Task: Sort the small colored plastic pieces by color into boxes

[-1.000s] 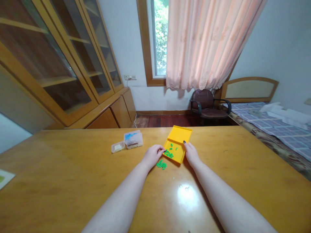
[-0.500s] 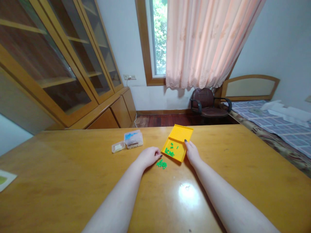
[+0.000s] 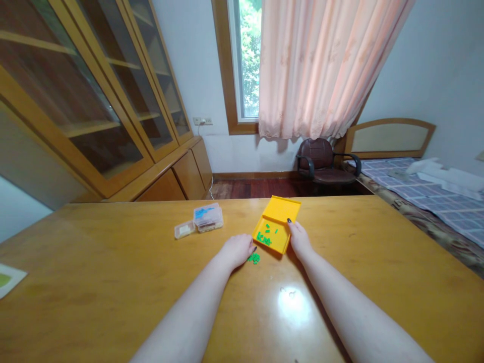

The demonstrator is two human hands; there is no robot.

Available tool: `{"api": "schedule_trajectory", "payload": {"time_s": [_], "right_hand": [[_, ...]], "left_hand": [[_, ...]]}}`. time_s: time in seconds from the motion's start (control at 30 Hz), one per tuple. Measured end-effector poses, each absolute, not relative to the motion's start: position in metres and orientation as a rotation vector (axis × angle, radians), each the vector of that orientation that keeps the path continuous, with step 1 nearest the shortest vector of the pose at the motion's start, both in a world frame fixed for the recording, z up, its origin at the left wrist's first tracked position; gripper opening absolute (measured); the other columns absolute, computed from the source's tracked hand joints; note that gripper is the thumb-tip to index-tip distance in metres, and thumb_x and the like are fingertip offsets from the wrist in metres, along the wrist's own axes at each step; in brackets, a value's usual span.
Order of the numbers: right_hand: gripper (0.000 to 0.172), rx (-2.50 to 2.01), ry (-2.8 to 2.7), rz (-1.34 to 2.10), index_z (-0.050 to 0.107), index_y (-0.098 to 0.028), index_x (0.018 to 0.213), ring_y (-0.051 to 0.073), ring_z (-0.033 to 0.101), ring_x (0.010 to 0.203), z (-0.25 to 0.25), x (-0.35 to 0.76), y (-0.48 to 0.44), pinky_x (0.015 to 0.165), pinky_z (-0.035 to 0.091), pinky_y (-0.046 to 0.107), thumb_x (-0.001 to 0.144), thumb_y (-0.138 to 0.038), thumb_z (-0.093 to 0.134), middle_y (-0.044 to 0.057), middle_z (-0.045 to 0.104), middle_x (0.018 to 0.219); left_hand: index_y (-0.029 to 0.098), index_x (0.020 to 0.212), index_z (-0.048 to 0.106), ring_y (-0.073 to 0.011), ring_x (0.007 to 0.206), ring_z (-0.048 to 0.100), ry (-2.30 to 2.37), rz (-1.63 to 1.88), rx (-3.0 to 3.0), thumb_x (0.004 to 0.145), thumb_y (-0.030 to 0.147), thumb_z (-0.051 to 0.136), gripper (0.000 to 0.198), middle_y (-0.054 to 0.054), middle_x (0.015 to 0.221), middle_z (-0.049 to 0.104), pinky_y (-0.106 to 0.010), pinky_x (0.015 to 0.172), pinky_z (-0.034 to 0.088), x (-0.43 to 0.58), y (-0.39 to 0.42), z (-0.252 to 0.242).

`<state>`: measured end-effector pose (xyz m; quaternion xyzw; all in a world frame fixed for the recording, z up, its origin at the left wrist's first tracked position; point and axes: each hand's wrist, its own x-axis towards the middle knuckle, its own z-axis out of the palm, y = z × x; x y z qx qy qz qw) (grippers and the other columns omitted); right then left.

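Note:
An opened yellow plastic case (image 3: 283,207) lies hinged flat, its near half tilted over the table. Several small green pieces (image 3: 263,239) rest inside that near half. My right hand (image 3: 300,239) grips the case by its right edge, thumb on top near the hinge. Just left of the case, my left hand (image 3: 240,249) is bent down over a small pile of green pieces (image 3: 254,258) on the table and covers part of it. Its fingers are curled together; whatever they pinch is hidden.
A clear plastic box (image 3: 207,218) with blue bits and a smaller clear box (image 3: 184,230) stand left of my hands on the wooden table (image 3: 113,282). A paper (image 3: 10,280) lies at the far left edge. Beyond the table are a chair (image 3: 321,161) and a bed (image 3: 434,176).
My left hand has shifted slightly right and toward me, and now hides more of the green pile. My right hand and the case stay nearly where they were.

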<state>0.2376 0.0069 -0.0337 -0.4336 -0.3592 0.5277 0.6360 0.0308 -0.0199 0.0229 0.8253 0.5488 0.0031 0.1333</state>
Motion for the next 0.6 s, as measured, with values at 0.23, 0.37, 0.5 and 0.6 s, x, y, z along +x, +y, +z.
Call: {"api": "schedule_trajectory", "payload": {"time_s": [0.23, 0.37, 0.5, 0.6], "right_hand": [[0.034, -1.034, -0.895, 1.165, 0.063, -0.017, 0.085, 0.022, 0.063, 0.082, -0.040, 0.237, 0.008, 0.076, 0.049, 0.034, 0.072, -0.048, 0.059, 0.005, 0.070, 0.088], [0.036, -1.050, -0.901, 1.140, 0.063, -0.017, 0.087, 0.022, 0.063, 0.084, -0.039, 0.239, 0.008, 0.076, 0.049, 0.033, 0.071, -0.049, 0.060, 0.005, 0.069, 0.090], [0.037, -1.042, -0.874, 1.179, 0.064, -0.017, 0.086, 0.023, 0.064, 0.084, -0.035, 0.239, 0.006, 0.077, 0.050, 0.034, 0.069, -0.051, 0.061, 0.006, 0.070, 0.091], [0.037, -1.025, -0.854, 1.208, 0.064, -0.018, 0.086, 0.024, 0.064, 0.085, -0.034, 0.238, 0.006, 0.078, 0.050, 0.036, 0.068, -0.050, 0.062, 0.006, 0.070, 0.091]], "left_hand": [[0.019, 0.095, 0.058, -0.0140, 0.073, 0.055, 1.435, 0.633, 2.259, 0.083, 0.031, 0.044, 0.022, -0.001, 0.081, 0.061, -0.024, 0.066, 0.042, 0.031, -0.010, 0.013], [0.020, 0.116, 0.048, -0.0149, 0.079, 0.056, 1.576, 0.685, 2.188, 0.082, 0.029, 0.047, 0.035, -0.003, 0.090, 0.060, -0.025, 0.071, 0.042, 0.028, -0.008, 0.015], [0.020, 0.088, 0.058, -0.0152, 0.077, 0.056, 1.580, 0.465, 2.323, 0.082, 0.028, 0.044, 0.018, -0.004, 0.085, 0.061, -0.024, 0.067, 0.040, 0.018, -0.012, 0.025], [0.020, 0.076, 0.058, -0.0153, 0.071, 0.056, 1.566, 0.255, 2.393, 0.080, 0.033, 0.047, 0.018, -0.002, 0.078, 0.062, -0.024, 0.061, 0.038, 0.015, -0.015, 0.029]]}}
